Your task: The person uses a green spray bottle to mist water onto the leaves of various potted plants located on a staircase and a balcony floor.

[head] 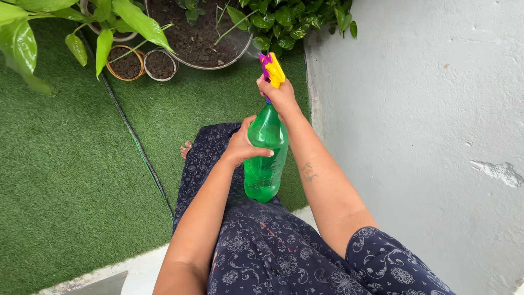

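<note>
A green plastic spray bottle (264, 169) with a yellow and purple trigger head (271, 68) is held upright in front of me. My left hand (243, 146) wraps around the bottle's body from the left. My right hand (279, 94) grips the neck just under the trigger head. The nozzle points away from me toward the plant pots. My dark blue patterned dress fills the lower middle of the view, and my toes show on the green turf.
A large round pot (215, 62) of soil stands ahead, with two small soil-filled pots (126, 63) (161, 64) to its left. Broad green leaves (24, 46) hang at top left. A thin hose (143, 155) crosses the turf. A white wall (426, 136) rises at right.
</note>
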